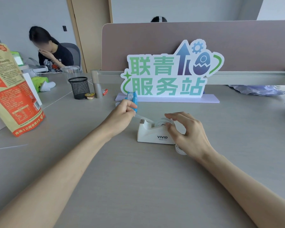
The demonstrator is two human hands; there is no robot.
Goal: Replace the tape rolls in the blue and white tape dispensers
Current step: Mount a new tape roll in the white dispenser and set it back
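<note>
The white tape dispenser [152, 134] stands on the grey table [138, 178] with a clear tape roll [161, 121] seated in it. A strip of tape [144, 118] runs from the roll over the cutter to my left hand [122, 115], which pinches the strip's end. My right hand [186, 132] rests its fingertips on the roll and the dispenser's rear. The blue tape dispenser [133, 100] stands just behind my left hand, partly hidden by it. Another clear tape roll [178, 149] lies on the table under my right wrist.
A green and white sign [168, 74] on a lilac base stands behind the dispensers. At the left are a large orange bag [11, 89], a black mesh pen cup [79, 87] and a small red box [105, 91]. A person sits at the far left desk.
</note>
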